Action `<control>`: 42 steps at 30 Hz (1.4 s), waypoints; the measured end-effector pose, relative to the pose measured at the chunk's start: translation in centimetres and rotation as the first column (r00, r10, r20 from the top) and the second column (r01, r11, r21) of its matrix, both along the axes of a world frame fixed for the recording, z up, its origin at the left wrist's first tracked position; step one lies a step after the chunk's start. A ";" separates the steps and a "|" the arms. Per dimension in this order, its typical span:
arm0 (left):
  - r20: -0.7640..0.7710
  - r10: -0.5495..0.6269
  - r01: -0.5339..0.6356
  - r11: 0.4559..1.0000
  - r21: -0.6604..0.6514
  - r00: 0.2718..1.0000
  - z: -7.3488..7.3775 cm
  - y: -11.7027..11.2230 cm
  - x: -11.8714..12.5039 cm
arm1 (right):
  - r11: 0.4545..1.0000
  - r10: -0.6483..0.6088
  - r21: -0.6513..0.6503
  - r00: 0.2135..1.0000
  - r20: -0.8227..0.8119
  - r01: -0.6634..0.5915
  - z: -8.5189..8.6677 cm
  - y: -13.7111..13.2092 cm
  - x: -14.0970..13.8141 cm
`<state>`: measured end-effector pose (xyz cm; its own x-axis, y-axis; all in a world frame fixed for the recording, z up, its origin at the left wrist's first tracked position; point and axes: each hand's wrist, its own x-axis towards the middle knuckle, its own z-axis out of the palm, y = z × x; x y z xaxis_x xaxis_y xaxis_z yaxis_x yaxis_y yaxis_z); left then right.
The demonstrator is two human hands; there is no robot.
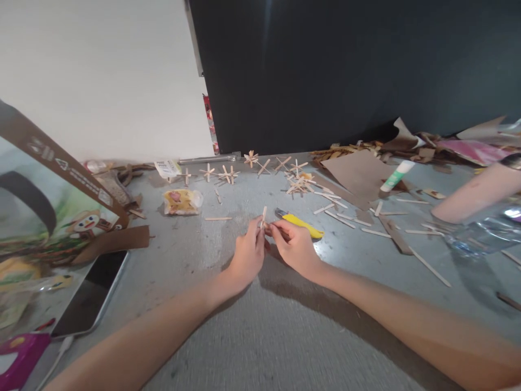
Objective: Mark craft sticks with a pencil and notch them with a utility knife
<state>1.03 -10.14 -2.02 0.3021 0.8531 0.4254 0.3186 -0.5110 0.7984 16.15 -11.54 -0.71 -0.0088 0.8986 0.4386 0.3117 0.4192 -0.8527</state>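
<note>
My left hand is closed in a pinch on a small wooden craft stick, which points up and away from me. Against its fingertips, my right hand is pinched too, at the lower end of the stick; what lies between those fingers is too small to make out. Just beyond the right hand lies a yellow utility knife. A loose stick rests on the grey table to the left. Farther back stand star shapes made of crossed sticks, with a pile of sticks to their right.
On the left are a printed bag, a phone with a cable and a small packet. To the right lie a glue stick, cardboard, scattered sticks, a pink bottle and clear plastic. A dark panel rises behind.
</note>
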 end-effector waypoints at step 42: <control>0.029 -0.044 0.047 0.992 -0.113 0.999 -0.1 0.0 0.0 | 0.998 0.039 -0.065 0.919 0.392 -0.015 1.5 0.5 0.3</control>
